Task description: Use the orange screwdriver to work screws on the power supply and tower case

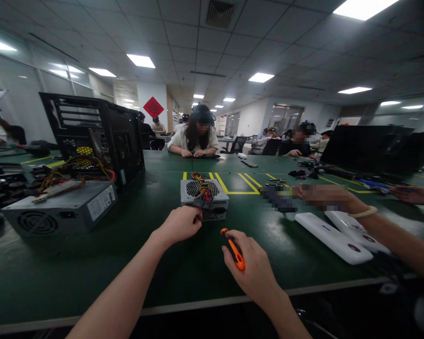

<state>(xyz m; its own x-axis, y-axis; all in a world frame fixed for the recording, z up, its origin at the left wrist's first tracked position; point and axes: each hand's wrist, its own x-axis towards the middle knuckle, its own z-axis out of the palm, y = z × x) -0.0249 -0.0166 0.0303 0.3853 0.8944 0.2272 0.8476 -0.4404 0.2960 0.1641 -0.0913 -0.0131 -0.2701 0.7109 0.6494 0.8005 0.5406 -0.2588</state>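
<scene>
Head view: a silver-grey, box-shaped metal power supply [219, 202] with a perforated upper face stands on the dark green worktop [127, 268]. Lying over it is a bundle of red, yellow, orange and black cables [203, 189], with a wide black plastic connector [202, 204] at the power supply's near edge. The person's left hand [183, 225] is at the power supply's near left corner, its fingers curled together beside the connector; whether they grip it cannot be told. Nearer than the power supply and to its right, the person's right hand [250, 263] has its fingers clamped on an orange-and-black handled tool [239, 259], held apart from the power supply.

Beyond the power supply, yellow tape lines [245, 192] mark the worktop. Farther right of it lie two flat, rounded white devices [332, 238], and above these, another person's hand [320, 195], blurred out, with a pale band [364, 212] at the wrist. Well to the left of the power supply sits a larger grey metal unit with a round fan grille [79, 216], and behind that, an open black computer case [127, 122]. Across the worktop, straight past the power supply, a person in a pale top [194, 134] leans forward.
</scene>
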